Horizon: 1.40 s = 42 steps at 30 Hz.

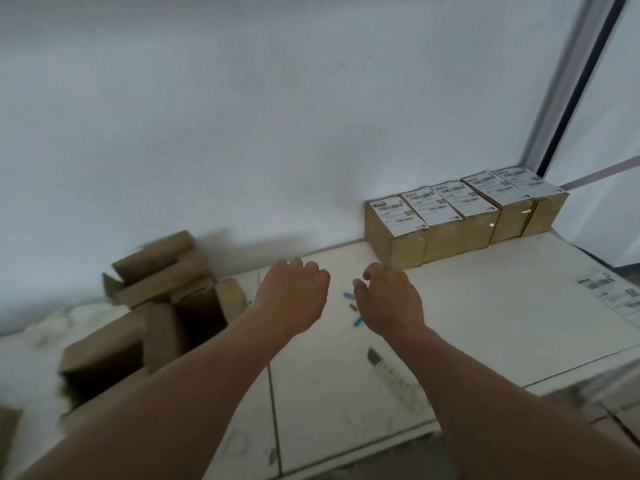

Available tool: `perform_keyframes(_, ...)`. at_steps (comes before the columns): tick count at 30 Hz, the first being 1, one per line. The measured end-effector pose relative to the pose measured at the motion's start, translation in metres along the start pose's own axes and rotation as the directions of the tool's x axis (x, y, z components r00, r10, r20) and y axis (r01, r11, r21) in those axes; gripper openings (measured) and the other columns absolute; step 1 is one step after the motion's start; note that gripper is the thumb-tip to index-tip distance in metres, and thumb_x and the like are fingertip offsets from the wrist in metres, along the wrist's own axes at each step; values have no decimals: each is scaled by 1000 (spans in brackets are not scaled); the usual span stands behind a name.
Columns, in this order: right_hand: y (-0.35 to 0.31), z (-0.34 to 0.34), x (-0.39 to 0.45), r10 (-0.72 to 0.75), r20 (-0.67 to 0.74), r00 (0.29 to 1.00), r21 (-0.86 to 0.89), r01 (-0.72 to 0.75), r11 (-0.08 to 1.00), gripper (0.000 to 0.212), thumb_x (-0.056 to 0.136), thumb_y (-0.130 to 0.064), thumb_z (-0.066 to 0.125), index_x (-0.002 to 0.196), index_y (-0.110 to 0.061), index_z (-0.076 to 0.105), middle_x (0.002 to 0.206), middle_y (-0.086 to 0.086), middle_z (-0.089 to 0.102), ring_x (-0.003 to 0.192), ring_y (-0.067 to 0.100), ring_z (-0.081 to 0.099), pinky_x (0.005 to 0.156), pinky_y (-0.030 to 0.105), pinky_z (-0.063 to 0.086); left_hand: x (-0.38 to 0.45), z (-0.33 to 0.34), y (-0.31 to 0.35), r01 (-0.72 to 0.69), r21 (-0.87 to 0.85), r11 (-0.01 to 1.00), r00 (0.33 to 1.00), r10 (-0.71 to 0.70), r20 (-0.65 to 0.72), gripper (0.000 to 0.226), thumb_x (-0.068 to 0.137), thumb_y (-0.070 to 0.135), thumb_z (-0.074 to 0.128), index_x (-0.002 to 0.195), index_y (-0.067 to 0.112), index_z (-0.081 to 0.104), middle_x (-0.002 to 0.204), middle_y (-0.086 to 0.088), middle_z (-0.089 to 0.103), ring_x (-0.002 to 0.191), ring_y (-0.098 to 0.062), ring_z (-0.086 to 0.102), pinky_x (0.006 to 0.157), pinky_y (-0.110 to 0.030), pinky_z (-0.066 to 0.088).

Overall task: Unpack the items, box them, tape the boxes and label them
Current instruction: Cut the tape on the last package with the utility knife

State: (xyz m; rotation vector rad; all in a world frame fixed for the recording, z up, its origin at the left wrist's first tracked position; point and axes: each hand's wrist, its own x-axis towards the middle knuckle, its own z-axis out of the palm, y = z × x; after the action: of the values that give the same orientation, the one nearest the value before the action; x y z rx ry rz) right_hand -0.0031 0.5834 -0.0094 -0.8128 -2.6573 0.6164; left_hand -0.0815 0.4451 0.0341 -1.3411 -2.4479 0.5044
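Both hands hover over the white counter (pixel 485 306), the left hand (pixel 294 292) and right hand (pixel 388 299) loosely curled and holding nothing. Five taped, labelled boxes (pixel 453 220) stand in a row against the wall. These look light and stiff; best taken by opposite side faces, not the paper labels

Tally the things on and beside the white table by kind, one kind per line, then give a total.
Labelled boxes: 5
Open boxes, beside the table: 2, blurred
Loose label sheets: 1
Utility knives: 1
Small blue pieces: about 3, too small to identify
Total: about 12
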Motion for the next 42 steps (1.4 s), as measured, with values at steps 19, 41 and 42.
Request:
perform_keyframes(19, -186, -55, -186, -504, 141, 852, -269, 522, 809, 20, 91, -11, 47, 109, -15, 52, 108, 6, 55, 93, 24, 51, 72, 32, 34, -273, -63, -58, 326, 21, 945, 945, -326, 26, 31, 100, 31, 39, 122, 16, 54, 102, -1, 64, 86, -20, 60, 67, -33, 45)
perform_keyframes(41, -332, 77, -156, -649, 170, 742, -186, 670, 718, 15, 97, -25, 46, 99, -21, 60, 97, 0, 65, 87, 17, 59, 87, 35, 52, -332, 28, -203, 555, -36, 831, 830, -550, 97, 26, 101, 36, 39, 114, 20, 54, 105, -1, 59, 95, -22, 58, 76, -35, 43)
perform_keyframes(42, -337, 83, -155, -644, 181, 743, -169, 669, 724, 14, 97, -24, 45, 98, -20, 59, 96, 0, 64, 87, 17, 59, 84, 35, 52, -333, 29, -206, 568, -48, 821, 821, -562, 96, 28, 102, 38, 37, 114, 19, 54, 105, -1, 58, 95, -22, 58, 75, -34, 42)
